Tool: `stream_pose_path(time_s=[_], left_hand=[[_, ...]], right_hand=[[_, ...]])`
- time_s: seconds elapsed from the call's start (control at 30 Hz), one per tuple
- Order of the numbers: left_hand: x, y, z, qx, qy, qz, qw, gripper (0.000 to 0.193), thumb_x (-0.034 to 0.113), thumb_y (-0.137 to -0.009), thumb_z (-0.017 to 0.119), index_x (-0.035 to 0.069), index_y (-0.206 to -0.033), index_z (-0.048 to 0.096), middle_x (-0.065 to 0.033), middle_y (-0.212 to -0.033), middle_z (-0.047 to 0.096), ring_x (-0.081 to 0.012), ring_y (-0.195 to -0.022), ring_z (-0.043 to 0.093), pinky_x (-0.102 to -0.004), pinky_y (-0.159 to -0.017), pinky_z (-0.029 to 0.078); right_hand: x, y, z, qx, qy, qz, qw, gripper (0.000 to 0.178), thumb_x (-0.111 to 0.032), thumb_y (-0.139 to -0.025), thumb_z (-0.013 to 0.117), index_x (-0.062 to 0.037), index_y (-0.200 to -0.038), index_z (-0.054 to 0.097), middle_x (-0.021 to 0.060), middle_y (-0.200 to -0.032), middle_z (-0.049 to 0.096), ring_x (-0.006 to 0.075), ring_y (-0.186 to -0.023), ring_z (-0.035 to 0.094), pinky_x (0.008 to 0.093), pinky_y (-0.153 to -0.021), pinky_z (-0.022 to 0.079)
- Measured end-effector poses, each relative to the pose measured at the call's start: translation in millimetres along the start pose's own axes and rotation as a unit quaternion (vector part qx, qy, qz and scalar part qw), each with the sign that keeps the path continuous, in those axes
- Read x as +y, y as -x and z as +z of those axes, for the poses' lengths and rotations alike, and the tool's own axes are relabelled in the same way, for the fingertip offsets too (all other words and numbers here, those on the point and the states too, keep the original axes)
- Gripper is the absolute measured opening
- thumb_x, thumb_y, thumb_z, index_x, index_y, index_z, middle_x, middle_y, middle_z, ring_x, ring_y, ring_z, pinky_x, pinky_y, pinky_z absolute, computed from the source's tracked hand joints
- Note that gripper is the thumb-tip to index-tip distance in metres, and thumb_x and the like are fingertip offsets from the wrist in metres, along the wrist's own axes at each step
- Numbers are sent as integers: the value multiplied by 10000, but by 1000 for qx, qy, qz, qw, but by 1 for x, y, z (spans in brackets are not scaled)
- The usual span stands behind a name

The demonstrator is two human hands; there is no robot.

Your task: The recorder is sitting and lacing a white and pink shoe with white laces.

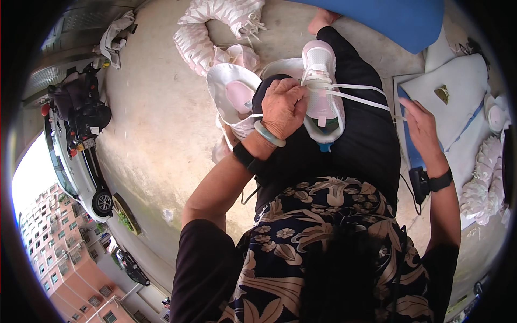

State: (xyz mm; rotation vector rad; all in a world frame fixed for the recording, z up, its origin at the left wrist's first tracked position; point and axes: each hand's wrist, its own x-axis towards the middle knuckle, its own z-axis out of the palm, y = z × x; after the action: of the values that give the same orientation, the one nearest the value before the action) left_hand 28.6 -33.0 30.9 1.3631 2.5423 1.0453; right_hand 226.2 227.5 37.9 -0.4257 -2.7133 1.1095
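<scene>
Pink-and-white sneaker (321, 91) resting on the lap, on the black trouser leg (355, 145), toe pointing far, tongue and collar near. White lace (358, 94) running out of the eyelets to the right in two flat strands, stretched across the thigh.

Left hand (284, 107) gripping the sneaker's left side at the eyelet row, fingers curled together and clamped on the upper and the lace there; fingertips hidden, so exact pinch not readable. Jade-green bangle (269, 134) and black wrist strap (243, 155) sitting on that wrist.

Right hand (421, 128) hanging to the right, over the blue-edged white pads (458, 97), fingers loosely together and extended; lace ends reaching toward it, contact not clear.

Judging the step as lacing: keeping the shoe pinned firm on the thigh, pulling both strands evenly, keeping them flat and untwisted, watching that slack not snag on the trouser fold.

Second shoe (232, 91), white with pink insole, lying just left of the knee on the concrete floor (156, 118). Pale pleated bundles (215, 27) lying far left and at the right edge. Blue mat (398, 19) far right. Parked scooter (81, 110) well off to the left.
</scene>
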Motion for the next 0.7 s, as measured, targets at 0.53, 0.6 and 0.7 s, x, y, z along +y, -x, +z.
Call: stream_pose_path(time_s=[0.53, 0.6, 0.7], left_hand=[[-9, -3, 21, -31, 20, -1, 999, 204, 22, -616, 618, 64, -816, 616, -131, -1018, 518, -316, -845, 527, -372, -721, 450], [-9, -3, 22, -32, 9, -2, 999, 190, -6, -621, 585, 56, -799, 603, -131, -997, 517, -327, -841, 525, -378, -716, 452], [-8, -3, 22, -35, -3, -14, 999, 187, -30, -615, 561, 49, -782, 591, -130, -972, 517, -333, -848, 523, -380, -720, 452]], right_hand=[[-78, -64, 98, -11, 138, -225, 964, 42, -105, -679, 593, -77, -711, 592, 57, -1016, 535, 241, -1025, 474, 372, -805, 410], [-76, -64, 103, -40, 126, -212, 968, 63, -114, -671, 588, -57, -701, 586, 80, -1065, 511, 267, -1107, 399, 418, -870, 358], [-80, -67, 98, -23, 192, -264, 945, 66, -103, -671, 578, -42, -694, 581, 92, -1075, 502, 282, -1116, 395, 434, -888, 353]])
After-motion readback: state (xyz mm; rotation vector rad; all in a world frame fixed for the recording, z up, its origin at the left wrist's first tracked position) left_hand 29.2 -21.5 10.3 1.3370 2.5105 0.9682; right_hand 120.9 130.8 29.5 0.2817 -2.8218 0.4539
